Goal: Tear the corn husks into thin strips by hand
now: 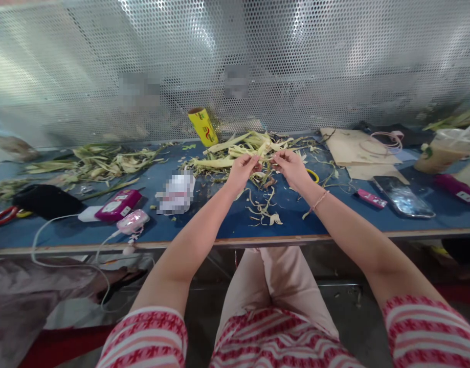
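Striped red-and-white shirt (273, 342) and pale trousers (292, 286) nearest, below the wood-edged blue counter (292, 225). Front left on it: pink case (133, 222) with a charm, white cable (54, 221) trailing over the edge, purple pack (119, 204) just behind, then black cloth (46, 201) with red-handled scissors (3, 214) poking out beside it. White packet (177, 191), partly pixelated, between that group and the left forearm. Front middle: loose plant scraps (262, 204), curled and thin, between the forearms. Front right: small pink box (371, 198) next to a dark smartphone (403, 197), second purple pack (459, 189) at the edge of view. Left hand (244, 171) and right hand (291, 168) close together but apart, over the front of the husk heap; both pinch, thumb against fingers, at a thin pale plant strip (266, 159) running between them; exact grip too small to tell. Yellow loop (312, 175) by the right wrist, mostly hidden. Pale-green husk heap (253, 145) right behind the hands, another leafy pile (104, 163) to the left. Tilted yellow tube (203, 127) stands behind the main heap. Far right: brown paper (342, 145), pink cable (386, 139), clear cup (442, 153) of brownish drink with straw. Perforated metal panel (296, 66) at the back.
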Motion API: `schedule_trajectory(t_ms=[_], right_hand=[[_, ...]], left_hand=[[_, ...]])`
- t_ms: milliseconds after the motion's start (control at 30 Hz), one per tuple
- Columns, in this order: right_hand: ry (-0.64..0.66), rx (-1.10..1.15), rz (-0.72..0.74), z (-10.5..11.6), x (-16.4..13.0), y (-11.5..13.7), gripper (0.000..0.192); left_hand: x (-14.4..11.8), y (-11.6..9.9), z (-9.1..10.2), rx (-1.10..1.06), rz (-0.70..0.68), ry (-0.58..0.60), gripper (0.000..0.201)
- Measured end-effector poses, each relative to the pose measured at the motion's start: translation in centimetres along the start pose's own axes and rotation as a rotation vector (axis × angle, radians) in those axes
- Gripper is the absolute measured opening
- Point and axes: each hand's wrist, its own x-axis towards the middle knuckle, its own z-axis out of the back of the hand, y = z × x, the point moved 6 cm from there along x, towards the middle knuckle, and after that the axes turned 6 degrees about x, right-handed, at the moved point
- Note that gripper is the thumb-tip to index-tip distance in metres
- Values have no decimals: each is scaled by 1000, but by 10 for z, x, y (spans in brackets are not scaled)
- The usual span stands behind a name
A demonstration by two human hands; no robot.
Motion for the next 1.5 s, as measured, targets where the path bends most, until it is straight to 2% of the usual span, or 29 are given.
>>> schedule_trajectory(t_ms=[333, 567, 667, 867, 967, 1067, 1200, 1367, 1500], right_hand=[[28, 61, -72, -4, -3, -4, 27], [70, 1, 30, -6, -4, 3, 21], [79, -19, 106, -7, -5, 7, 18], [32, -147, 262, 0, -2, 13, 22], [-6, -196, 299, 4, 2, 13, 26], [-33, -218, 305, 8, 5, 12, 29], [-26, -218, 304, 8, 5, 11, 33], [35, -222, 250, 3, 3, 8, 32], [63, -197, 231, 0, 1, 7, 29]], left_hand=[[-2, -1, -3, -20, 45, 61, 34], [-2, 3, -7, -40, 69, 92, 27], [0, -1, -4, -32, -22, 75, 30], [-4, -22, 5, 184, -362, -18, 36], [-6, -27, 6, 216, -434, -59, 36], [-7, -27, 6, 237, -394, -64, 30], [-6, -20, 2, 184, -207, -3, 23], [-6, -13, -1, -45, -44, 31, 28], [-4, -8, -4, -240, 28, 59, 26]])
